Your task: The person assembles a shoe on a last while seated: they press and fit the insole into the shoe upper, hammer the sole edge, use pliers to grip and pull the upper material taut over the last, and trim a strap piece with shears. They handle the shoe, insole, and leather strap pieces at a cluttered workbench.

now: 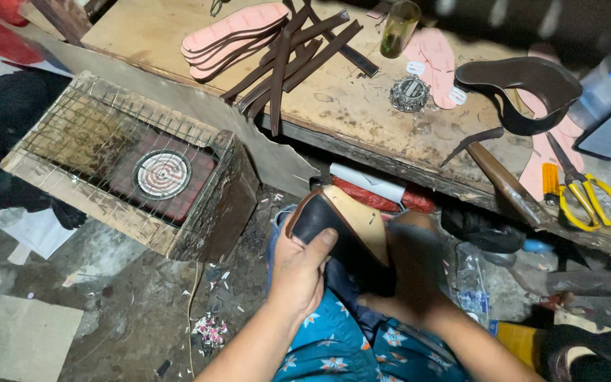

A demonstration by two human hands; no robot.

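Shoe (341,230) sat at 6 o'clock on the lap, below the desk (334,92) edge. Left hand (298,269) grip clenched on its heel end; right hand (408,293) blurred, grip state unclear. Risk: shoe could have slipped, one-sided hold; heater box (157,173) close at 9 o'clock.

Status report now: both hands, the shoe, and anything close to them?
Left hand grips shoe at black heel end, thumb on top. Right hand under shoe, blurred, grip unclear. Shoe over lap, sole up. Workbench edge and heater box close ahead.
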